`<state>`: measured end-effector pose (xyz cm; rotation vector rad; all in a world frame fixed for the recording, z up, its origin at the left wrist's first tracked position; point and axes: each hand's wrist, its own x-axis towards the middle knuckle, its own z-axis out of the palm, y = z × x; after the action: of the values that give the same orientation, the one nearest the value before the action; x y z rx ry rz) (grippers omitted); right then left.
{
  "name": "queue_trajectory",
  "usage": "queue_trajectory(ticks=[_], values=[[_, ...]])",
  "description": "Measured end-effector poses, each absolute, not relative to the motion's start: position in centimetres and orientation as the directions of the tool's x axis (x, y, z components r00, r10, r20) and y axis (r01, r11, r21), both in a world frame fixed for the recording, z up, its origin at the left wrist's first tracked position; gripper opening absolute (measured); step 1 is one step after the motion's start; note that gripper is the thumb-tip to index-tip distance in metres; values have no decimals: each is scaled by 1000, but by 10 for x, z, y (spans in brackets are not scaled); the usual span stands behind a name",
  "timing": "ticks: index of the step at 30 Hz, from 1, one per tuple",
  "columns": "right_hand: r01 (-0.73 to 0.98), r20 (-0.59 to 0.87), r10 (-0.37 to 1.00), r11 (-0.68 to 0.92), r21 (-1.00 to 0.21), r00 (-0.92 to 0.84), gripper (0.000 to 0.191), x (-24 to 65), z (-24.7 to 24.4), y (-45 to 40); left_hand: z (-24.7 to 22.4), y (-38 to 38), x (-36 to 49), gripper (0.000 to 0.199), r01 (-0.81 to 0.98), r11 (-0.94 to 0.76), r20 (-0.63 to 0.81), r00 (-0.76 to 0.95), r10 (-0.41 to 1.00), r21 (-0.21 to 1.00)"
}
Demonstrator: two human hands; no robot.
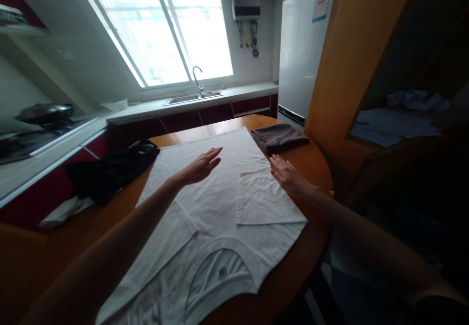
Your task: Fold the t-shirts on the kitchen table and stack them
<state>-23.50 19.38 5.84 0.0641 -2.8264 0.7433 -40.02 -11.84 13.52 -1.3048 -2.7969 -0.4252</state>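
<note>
A white T-shirt (216, 193) lies spread on the round wooden table, its neckline toward me and both sleeves turned inward over the body. My left hand (203, 166) is over the middle of the shirt, fingers extended and holding nothing; whether it touches the cloth I cannot tell. At the shirt's right edge, beside the folded right sleeve (262, 195), my right hand (287, 174) is open with its fingers stretched out and nothing in it.
A folded dark grey cloth (280, 138) lies at the table's (320, 166) back right. Black clothing (110, 171) is heaped at the left edge, with white cloth (68, 210) near it. Beyond are a counter with a sink (194, 97) and a fridge (302, 51).
</note>
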Motion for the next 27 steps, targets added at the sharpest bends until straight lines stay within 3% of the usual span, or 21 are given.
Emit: queue_trajectory(ticks=[5,9,12,20,27], values=[[-166,198,-97,916,-366,-975,61,-264,42,166,109,-232,-373,83,615,756,108,-786,608,223],[-244,268,-152,903,-353,-951,50,-287,33,156,71,-273,-345,71,583,788,26,-807,590,198],[-253,266,-154,884,-394,-952,36,-307,35,146,49,-279,-330,64,567,812,-8,-819,573,141],[-211,48,-212,868,-450,-976,17,-352,47,134,25,-279,-322,59,567,817,50,-823,565,100],[-195,109,-163,872,-448,-981,18,-358,49,141,29,-276,-318,58,564,819,61,-826,561,106]])
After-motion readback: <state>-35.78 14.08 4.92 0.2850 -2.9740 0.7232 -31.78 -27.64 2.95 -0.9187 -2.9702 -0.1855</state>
